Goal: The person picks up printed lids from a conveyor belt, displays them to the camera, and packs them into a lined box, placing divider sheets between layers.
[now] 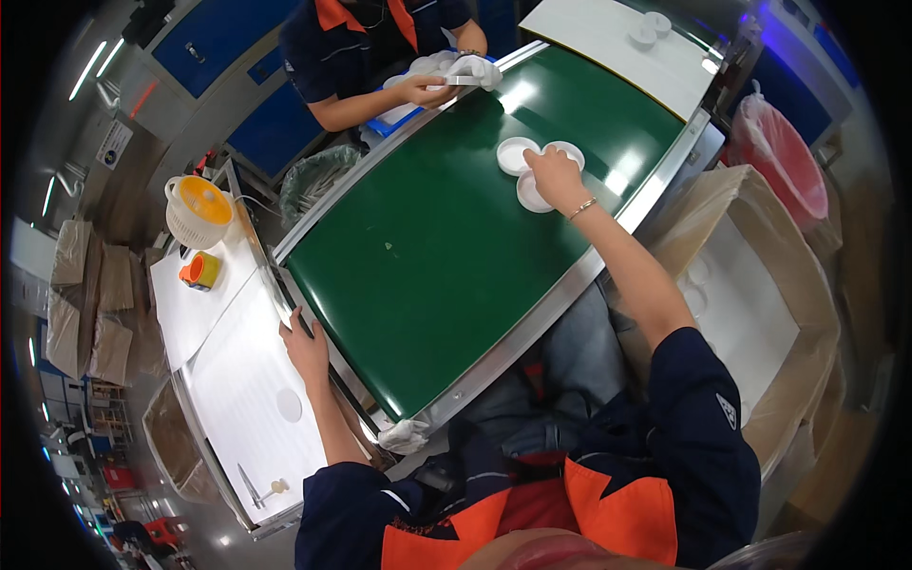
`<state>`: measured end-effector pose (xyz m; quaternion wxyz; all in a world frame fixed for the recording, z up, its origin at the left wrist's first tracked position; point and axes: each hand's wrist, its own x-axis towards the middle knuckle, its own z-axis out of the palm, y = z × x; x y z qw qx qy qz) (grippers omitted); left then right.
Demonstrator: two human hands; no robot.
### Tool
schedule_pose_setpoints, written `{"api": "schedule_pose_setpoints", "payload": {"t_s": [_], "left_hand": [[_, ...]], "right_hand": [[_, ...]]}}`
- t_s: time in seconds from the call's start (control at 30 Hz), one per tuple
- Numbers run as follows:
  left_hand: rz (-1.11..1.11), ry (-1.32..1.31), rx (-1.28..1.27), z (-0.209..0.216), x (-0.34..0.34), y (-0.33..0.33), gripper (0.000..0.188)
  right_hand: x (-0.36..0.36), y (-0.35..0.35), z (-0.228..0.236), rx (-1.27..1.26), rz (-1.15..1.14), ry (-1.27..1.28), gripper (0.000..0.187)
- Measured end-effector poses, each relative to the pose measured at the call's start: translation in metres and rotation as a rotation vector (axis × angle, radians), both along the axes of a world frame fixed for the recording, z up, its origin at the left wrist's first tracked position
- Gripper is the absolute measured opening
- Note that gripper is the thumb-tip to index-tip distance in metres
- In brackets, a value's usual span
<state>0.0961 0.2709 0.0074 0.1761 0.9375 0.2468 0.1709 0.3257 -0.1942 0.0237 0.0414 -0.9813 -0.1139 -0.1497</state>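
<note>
Three shallow white round dishes lie close together on the green conveyor belt [418, 228]: a left dish [514, 156], a right dish [573, 152] and a nearer dish [532, 196]. My right hand [559, 179] reaches over them from the right, fingers drawn together at the rims where the dishes meet. Which rim it pinches is partly hidden by the hand. My left hand [306, 353] rests at the metal edge of the belt's left end, finger and thumb apart. A dark narrow strip shows between them; I cannot tell what it is.
Across the belt a co-worker's hands [432, 90] hold a white round piece, one hand gloved. A white-papered side table [237, 380] bears an orange tape dispenser [199, 271], a yellow-lidded basket [201, 201] and scissors [251, 486]. A lined carton [750, 313] stands right.
</note>
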Motion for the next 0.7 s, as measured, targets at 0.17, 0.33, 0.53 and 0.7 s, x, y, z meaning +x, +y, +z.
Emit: {"api": "schedule_pose_setpoints", "payload": {"t_s": [0.17, 0.33, 0.53, 0.7], "left_hand": [[-0.030, -0.011, 0.008, -0.004, 0.000, 0.004, 0.044], [-0.007, 0.022, 0.016, -0.008, 0.002, 0.007, 0.044], [-0.018, 0.041, 0.018, -0.009, 0.004, 0.011, 0.044], [-0.029, 0.033, 0.004, -0.009, 0.003, 0.011, 0.043]], "right_hand": [[-0.060, -0.029, 0.049, 0.529, 0.219, 0.066, 0.018], [-0.172, -0.043, 0.077, 2.243, 0.366, 0.280, 0.037], [-0.224, -0.030, 0.077, 2.744, 0.790, 0.468, 0.046], [-0.229, -0.025, 0.089, 2.718, 0.886, 0.491, 0.051]]}}
